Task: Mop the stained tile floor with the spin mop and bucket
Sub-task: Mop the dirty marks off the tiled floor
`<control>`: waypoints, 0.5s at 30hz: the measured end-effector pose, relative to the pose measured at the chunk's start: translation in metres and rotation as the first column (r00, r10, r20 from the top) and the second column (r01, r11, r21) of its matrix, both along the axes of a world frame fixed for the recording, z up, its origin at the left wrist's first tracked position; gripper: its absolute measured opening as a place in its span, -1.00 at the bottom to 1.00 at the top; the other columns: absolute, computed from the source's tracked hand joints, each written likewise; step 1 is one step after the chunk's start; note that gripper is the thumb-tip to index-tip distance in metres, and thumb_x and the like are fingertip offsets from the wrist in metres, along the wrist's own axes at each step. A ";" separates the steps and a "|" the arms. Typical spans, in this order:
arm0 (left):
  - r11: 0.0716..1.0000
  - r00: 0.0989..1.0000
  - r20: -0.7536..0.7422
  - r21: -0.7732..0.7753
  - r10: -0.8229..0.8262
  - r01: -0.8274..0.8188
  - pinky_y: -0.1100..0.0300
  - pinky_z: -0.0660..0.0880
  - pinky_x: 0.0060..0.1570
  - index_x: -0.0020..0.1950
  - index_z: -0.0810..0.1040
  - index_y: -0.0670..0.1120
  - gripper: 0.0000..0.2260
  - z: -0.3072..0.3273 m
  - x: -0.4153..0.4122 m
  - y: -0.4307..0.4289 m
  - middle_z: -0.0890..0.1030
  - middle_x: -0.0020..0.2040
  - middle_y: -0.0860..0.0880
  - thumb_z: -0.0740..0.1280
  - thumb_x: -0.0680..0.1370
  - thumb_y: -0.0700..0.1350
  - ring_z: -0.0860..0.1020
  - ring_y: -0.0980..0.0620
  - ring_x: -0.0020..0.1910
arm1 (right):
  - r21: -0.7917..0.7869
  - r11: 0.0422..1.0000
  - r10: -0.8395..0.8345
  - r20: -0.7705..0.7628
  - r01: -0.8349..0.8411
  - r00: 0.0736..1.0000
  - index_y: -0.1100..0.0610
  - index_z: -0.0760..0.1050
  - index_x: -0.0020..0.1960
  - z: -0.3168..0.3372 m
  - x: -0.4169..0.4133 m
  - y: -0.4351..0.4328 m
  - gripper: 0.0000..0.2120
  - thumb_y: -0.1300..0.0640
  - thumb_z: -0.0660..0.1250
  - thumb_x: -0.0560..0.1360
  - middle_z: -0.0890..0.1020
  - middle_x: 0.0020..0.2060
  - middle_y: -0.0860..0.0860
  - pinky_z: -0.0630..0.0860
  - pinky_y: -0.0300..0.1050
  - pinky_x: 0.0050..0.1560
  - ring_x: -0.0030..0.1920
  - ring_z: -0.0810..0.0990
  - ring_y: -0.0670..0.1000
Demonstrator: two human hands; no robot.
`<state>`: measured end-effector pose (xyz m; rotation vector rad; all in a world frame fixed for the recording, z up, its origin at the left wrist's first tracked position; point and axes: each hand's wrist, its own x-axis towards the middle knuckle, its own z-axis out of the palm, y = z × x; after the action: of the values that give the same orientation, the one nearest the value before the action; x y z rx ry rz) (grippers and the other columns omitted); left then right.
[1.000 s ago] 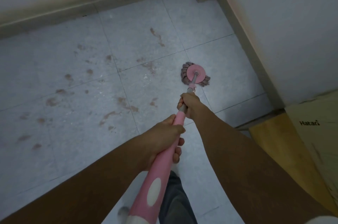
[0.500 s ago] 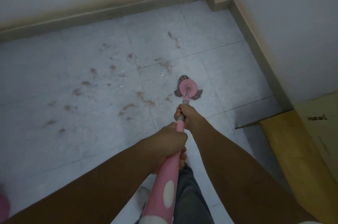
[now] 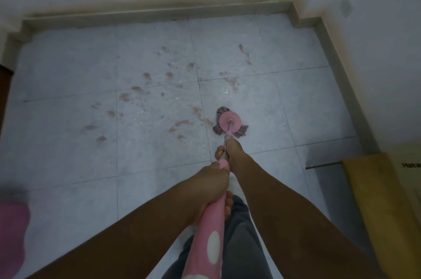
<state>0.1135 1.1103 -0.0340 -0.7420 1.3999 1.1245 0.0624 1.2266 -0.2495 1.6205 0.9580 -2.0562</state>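
The spin mop's pink round head [image 3: 230, 122] with grey-brown strands lies flat on the pale tile floor [image 3: 68, 153], just right of a tile joint. Its pink handle with white dots [image 3: 210, 240] runs back towards me. My left hand [image 3: 209, 187] grips the pink upper handle. Further down, my right hand [image 3: 229, 150] grips the thin metal shaft close behind the head. Brown stains [image 3: 182, 124] spread over the tiles left of the mop head and beyond it. A pink blurred shape [image 3: 12, 235] at the left edge may be the bucket.
Walls with grey skirting [image 3: 159, 14] close the floor at the back and right. A yellow cardboard box [image 3: 382, 205] stands at the right edge. My grey trouser leg [image 3: 241, 246] shows below the handle.
The mop head has been drawn back along the floor towards me and slightly left, away from the right wall. The view has pulled back, showing more floor and the pink shape at left.
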 end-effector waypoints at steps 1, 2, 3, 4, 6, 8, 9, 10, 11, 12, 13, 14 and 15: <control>0.999 0.999 0.016 0.020 0.038 -0.038 0.31 0.44 -0.55 0.05 0.48 -0.12 -0.64 -0.001 -0.001 0.001 0.49 -0.37 -0.10 0.19 0.63 0.17 0.43 0.05 -0.53 | 0.011 1.000 0.006 -0.012 -0.006 1.000 0.08 0.42 0.12 0.001 -0.004 0.003 -0.78 -0.04 0.13 0.64 0.32 -0.48 0.01 0.27 -0.37 -0.63 -0.64 0.27 -0.10; 0.997 0.998 0.023 0.041 0.059 -0.060 0.31 0.44 -0.56 0.05 0.48 -0.12 -0.65 -0.003 -0.004 0.002 0.49 -0.37 -0.10 0.18 0.63 0.17 0.43 0.05 -0.53 | 0.025 1.000 0.010 -0.023 -0.009 1.000 0.06 0.44 0.16 -0.001 -0.009 0.006 -0.78 -0.03 0.13 0.65 0.32 -0.48 0.02 0.27 -0.37 -0.63 -0.64 0.27 -0.09; 0.996 0.998 0.018 0.058 0.064 -0.065 0.31 0.45 -0.56 0.10 0.48 -0.12 -0.66 -0.007 -0.006 0.004 0.50 -0.37 -0.11 0.17 0.64 0.16 0.44 0.04 -0.53 | 0.043 0.999 0.018 -0.032 -0.017 0.999 0.06 0.44 0.21 -0.002 -0.015 0.009 -0.76 -0.01 0.12 0.65 0.32 -0.48 0.02 0.26 -0.37 -0.64 -0.64 0.26 -0.09; 0.996 0.998 0.006 0.071 0.062 -0.062 0.30 0.47 -0.55 0.18 0.47 -0.11 -0.65 -0.010 -0.009 0.006 0.51 -0.35 -0.11 0.17 0.64 0.14 0.46 0.04 -0.52 | 0.062 0.998 0.032 -0.035 -0.029 0.999 0.07 0.43 0.23 -0.005 -0.020 0.013 -0.76 0.00 0.11 0.66 0.31 -0.48 0.02 0.26 -0.37 -0.64 -0.63 0.25 -0.09; 0.994 0.998 -0.017 0.087 0.063 -0.061 0.28 0.49 -0.54 0.33 0.41 -0.06 -0.65 -0.019 -0.017 0.013 0.52 -0.30 -0.12 0.17 0.65 0.12 0.48 0.04 -0.51 | 0.081 0.995 0.053 -0.034 -0.050 0.998 0.04 0.44 0.10 -0.013 -0.032 0.023 -0.82 0.00 0.11 0.65 0.31 -0.48 0.02 0.27 -0.36 -0.63 -0.62 0.25 -0.08; 0.993 0.997 -0.044 0.094 0.070 -0.065 0.27 0.49 -0.54 0.39 0.34 0.04 -0.67 -0.029 -0.031 0.023 0.53 -0.26 -0.13 0.16 0.65 0.10 0.49 0.04 -0.50 | 0.082 0.994 0.067 -0.026 -0.065 0.997 0.13 0.37 -0.06 -0.022 -0.051 0.036 -0.76 -0.01 0.11 0.65 0.32 -0.48 0.02 0.27 -0.35 -0.62 -0.60 0.25 -0.07; 0.993 0.996 -0.057 0.095 0.076 -0.070 0.27 0.48 -0.54 0.40 0.32 0.09 -0.68 -0.034 -0.042 0.029 0.53 -0.25 -0.13 0.16 0.66 0.09 0.49 0.04 -0.50 | 0.088 0.994 0.069 -0.025 -0.067 0.997 0.15 0.35 -0.10 -0.027 -0.064 0.044 -0.73 -0.03 0.11 0.65 0.31 -0.48 0.02 0.26 -0.35 -0.62 -0.58 0.25 -0.07; 0.992 0.994 -0.070 0.098 0.083 -0.076 0.26 0.48 -0.53 0.40 0.32 0.13 -0.70 -0.039 -0.054 0.036 0.53 -0.25 -0.13 0.16 0.66 0.08 0.49 0.04 -0.50 | 0.088 0.994 0.068 -0.035 -0.065 0.997 0.15 0.34 -0.12 -0.030 -0.079 0.052 -0.71 -0.04 0.11 0.64 0.31 -0.48 0.02 0.26 -0.35 -0.62 -0.58 0.24 -0.07; 0.991 0.992 -0.078 0.100 0.094 -0.086 0.26 0.48 -0.53 0.38 0.32 0.15 -0.71 -0.045 -0.068 0.044 0.53 -0.25 -0.14 0.16 0.66 0.08 0.49 0.04 -0.49 | 0.090 0.994 0.071 -0.045 -0.067 0.996 0.15 0.34 -0.12 -0.034 -0.096 0.059 -0.70 -0.07 0.12 0.64 0.31 -0.48 0.02 0.25 -0.35 -0.61 -0.58 0.24 -0.07; 0.990 0.991 -0.081 0.098 0.106 -0.098 0.27 0.48 -0.54 0.34 0.34 0.14 -0.75 -0.050 -0.083 0.053 0.53 -0.25 -0.14 0.16 0.66 0.08 0.48 0.04 -0.49 | 0.096 0.993 0.074 -0.052 -0.068 0.996 0.15 0.34 -0.12 -0.037 -0.114 0.067 -0.68 -0.09 0.13 0.64 0.30 -0.48 0.02 0.25 -0.35 -0.61 -0.59 0.23 -0.07; 0.989 0.990 -0.078 0.096 0.118 -0.110 0.28 0.48 -0.54 0.26 0.38 0.11 -0.80 -0.055 -0.097 0.063 0.52 -0.25 -0.14 0.15 0.66 0.09 0.48 0.04 -0.49 | 0.103 0.992 0.077 -0.057 -0.071 0.995 0.15 0.33 -0.12 -0.042 -0.132 0.076 -0.67 -0.10 0.13 0.64 0.30 -0.48 0.02 0.25 -0.35 -0.61 -0.60 0.23 -0.08; 0.988 0.989 -0.070 0.092 0.132 -0.125 0.29 0.48 -0.55 0.14 0.42 0.09 -0.85 -0.059 -0.112 0.074 0.52 -0.26 -0.14 0.15 0.66 0.09 0.47 0.04 -0.49 | 0.104 0.991 0.084 -0.059 -0.078 0.995 0.15 0.34 -0.12 -0.046 -0.149 0.085 -0.66 -0.10 0.12 0.64 0.30 -0.47 0.02 0.25 -0.35 -0.61 -0.60 0.23 -0.08; 0.987 0.988 -0.064 0.085 0.142 -0.136 0.30 0.47 -0.56 0.01 0.43 0.08 -0.86 -0.064 -0.127 0.085 0.51 -0.27 -0.14 0.15 0.66 0.10 0.46 0.04 -0.50 | 0.101 0.991 0.099 -0.061 -0.093 0.993 0.16 0.35 -0.11 -0.050 -0.165 0.095 -0.65 -0.11 0.12 0.64 0.31 -0.47 0.02 0.26 -0.35 -0.61 -0.60 0.23 -0.08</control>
<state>-0.0138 1.1953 -0.0984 -0.7579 1.3689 1.3198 -0.1026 1.3217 -0.2996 1.5307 1.1536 -2.0375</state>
